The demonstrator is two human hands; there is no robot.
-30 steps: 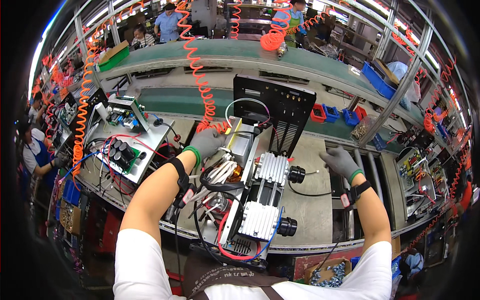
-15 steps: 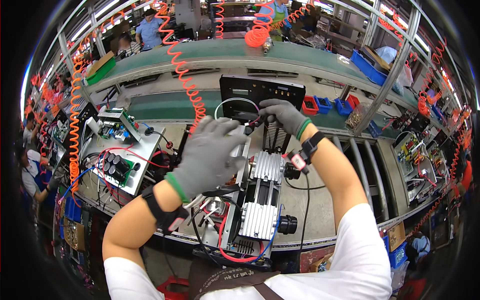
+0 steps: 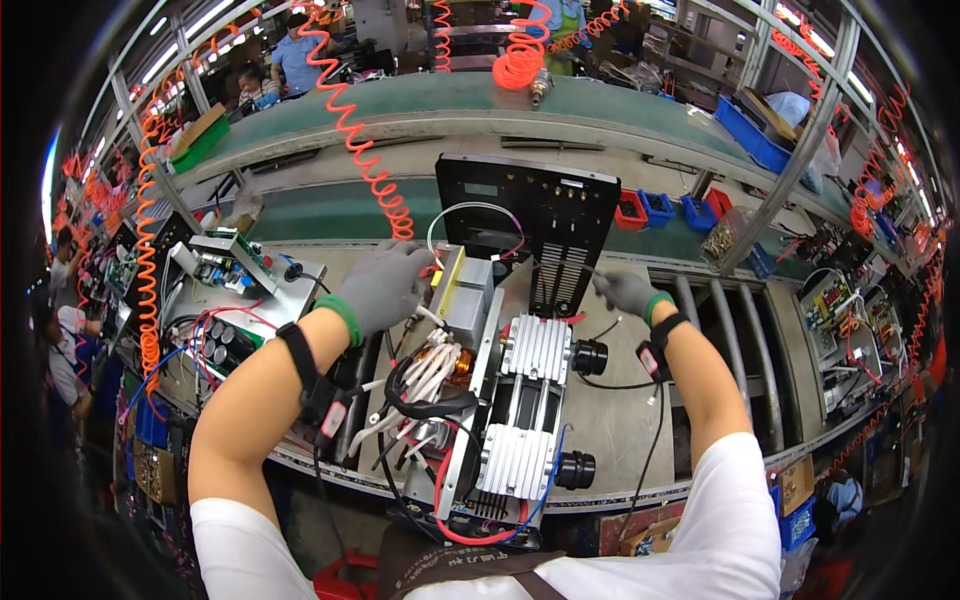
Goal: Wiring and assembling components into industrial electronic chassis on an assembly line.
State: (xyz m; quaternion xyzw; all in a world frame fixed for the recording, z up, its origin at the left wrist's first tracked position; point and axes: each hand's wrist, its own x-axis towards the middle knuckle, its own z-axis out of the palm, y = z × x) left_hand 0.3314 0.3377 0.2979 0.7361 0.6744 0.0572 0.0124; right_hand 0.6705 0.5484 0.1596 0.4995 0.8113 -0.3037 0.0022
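Observation:
In front of me stands an open machine assembly with a finned silver twin-cylinder pump (image 3: 522, 405) and black round end caps. Left of the pump, a silver block with yellow tape (image 3: 465, 300) sits above a bundle of white-sleeved wires (image 3: 432, 362). My left hand (image 3: 385, 287), in a grey glove, is at the block's left side with fingers bent together; what they hold is hidden. A black panel (image 3: 530, 215) with vent slots stands upright at the far end. My right hand (image 3: 630, 293), also gloved, is right of the panel's vents, fingers curled; anything in them is too small to name.
A metal plate with circuit boards and capacitors (image 3: 225, 335) lies to the left. Metal rollers (image 3: 730, 350) and another board assembly (image 3: 840, 320) are on the right. Coiled orange air hoses (image 3: 350, 120) hang over the bench. Red and blue bins (image 3: 655, 208) stand behind.
Both hands have moved apart from above the assembly: my left hand down to the block's left side, my right hand right and down from the panel's front. The taped block is now uncovered.

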